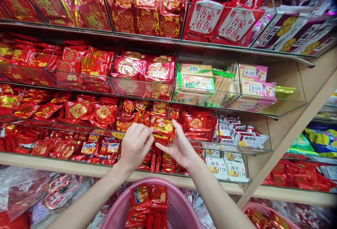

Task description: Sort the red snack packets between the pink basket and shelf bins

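1 head-worn view, facing forward and down, shelves close beyond the hands

Front pink basket cut by bottom edge; base not visible. Second pink basket cropped too. Left hand hides left end of red biscuit packet; its fine print unreadable.

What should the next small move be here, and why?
Probably lower the red packet into the pink basket: it sits between the left hand and right hand in front of the shelf, while the basket below already holds other red packets, with space beside them.
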